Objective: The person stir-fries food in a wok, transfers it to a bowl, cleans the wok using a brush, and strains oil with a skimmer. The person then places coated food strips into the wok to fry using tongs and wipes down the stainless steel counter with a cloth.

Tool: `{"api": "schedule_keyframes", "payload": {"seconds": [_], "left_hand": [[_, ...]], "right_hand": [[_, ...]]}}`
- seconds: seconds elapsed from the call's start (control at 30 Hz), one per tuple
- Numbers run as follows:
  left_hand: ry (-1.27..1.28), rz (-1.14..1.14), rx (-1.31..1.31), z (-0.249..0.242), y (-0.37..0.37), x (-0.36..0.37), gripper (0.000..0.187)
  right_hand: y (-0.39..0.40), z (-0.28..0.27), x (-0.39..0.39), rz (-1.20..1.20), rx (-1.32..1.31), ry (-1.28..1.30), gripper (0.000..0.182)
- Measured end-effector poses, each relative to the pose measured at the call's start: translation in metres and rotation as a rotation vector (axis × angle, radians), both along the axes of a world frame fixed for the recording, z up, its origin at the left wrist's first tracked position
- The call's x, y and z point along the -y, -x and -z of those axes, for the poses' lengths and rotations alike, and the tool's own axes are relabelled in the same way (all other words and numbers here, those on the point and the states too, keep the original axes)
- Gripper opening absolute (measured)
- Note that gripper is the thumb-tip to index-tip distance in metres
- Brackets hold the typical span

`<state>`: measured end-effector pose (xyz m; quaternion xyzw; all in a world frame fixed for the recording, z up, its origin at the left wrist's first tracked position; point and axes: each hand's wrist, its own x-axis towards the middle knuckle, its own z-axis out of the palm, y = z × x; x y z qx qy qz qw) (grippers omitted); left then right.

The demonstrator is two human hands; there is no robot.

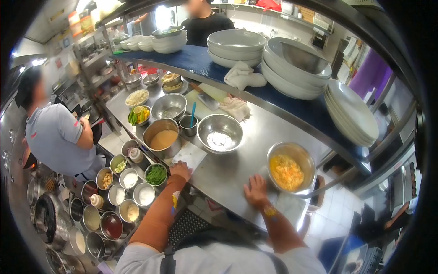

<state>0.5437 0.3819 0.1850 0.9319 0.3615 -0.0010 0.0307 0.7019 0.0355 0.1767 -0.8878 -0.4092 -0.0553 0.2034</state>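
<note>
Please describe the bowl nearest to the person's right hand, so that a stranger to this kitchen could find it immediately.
Start at the long steel counter below the blue shelf of stacked white plates. At its near end, just beside the right hand, stands a round steel bowl. It alone holds a yellow-orange mixture; the steel bowl further along looks almost empty.

The scene is lit brightly and evenly from overhead. A blown-out white patch is seen at eleven o'clock, where a window or lamp is overexposed. Soft glare is reflected from the steel counter (237, 169) and from the empty bowl (220, 132) near the centre. Only faint shadows are cast. Strong fisheye bending is shown toward the edges, and a black vignette is left around the frame. Distant areas are rendered slightly soft.
</note>
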Motion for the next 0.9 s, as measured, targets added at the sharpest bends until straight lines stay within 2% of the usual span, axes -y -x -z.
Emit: {"api": "schedule_keyframes", "payload": {"seconds": [0.43, 0.53, 0.77, 0.83, 0.9], "left_hand": [[0.061, -0.004, -0.057, -0.009, 0.000, -0.001, 0.053], [-0.029, 0.017, 0.044, 0.005, 0.002, -0.002, 0.047], [0.033, -0.002, 0.025, 0.002, 0.001, -0.002, 0.049], [0.072, -0.010, -0.020, -0.006, 0.001, 0.000, 0.054], [0.032, -0.012, 0.031, 0.006, 0.000, -0.003, 0.050]], "right_hand": [[-0.005, 0.011, -0.002, -0.011, 0.098, -0.023, 0.051], [-0.004, 0.006, -0.002, -0.003, 0.055, 0.016, 0.054], [-0.006, 0.015, -0.001, -0.003, 0.105, -0.004, 0.053], [-0.003, 0.006, -0.001, 0.012, 0.023, 0.062, 0.056], [-0.002, 0.002, -0.001, 0.024, -0.024, 0.101, 0.057]]}}
